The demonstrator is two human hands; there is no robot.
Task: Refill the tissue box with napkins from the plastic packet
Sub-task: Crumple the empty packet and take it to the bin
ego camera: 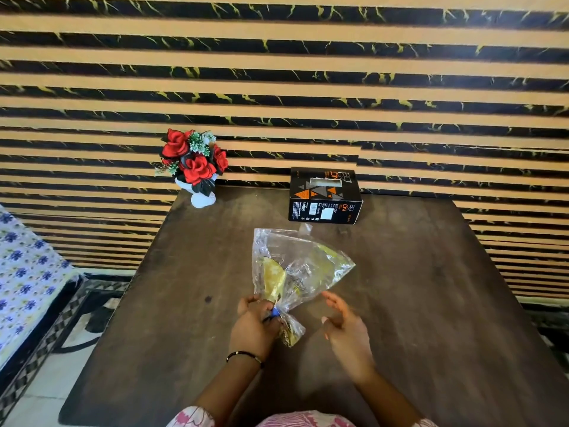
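A clear plastic packet (297,269) with yellow napkins inside lies on the dark table (415,288), its gathered neck bound by a blue band pointing toward me. My left hand (254,326) grips that tied neck. Just right of the packet, my right hand (346,331) hovers with fingers spread, holding nothing. The black tissue box (324,195) with orange triangles stands at the far edge of the table, slot facing up, apart from the packet.
A white vase of red artificial roses (194,163) stands at the table's far left corner. A striped wall runs directly behind the table. A flower-patterned bed (24,272) lies to the left, with patterned floor between.
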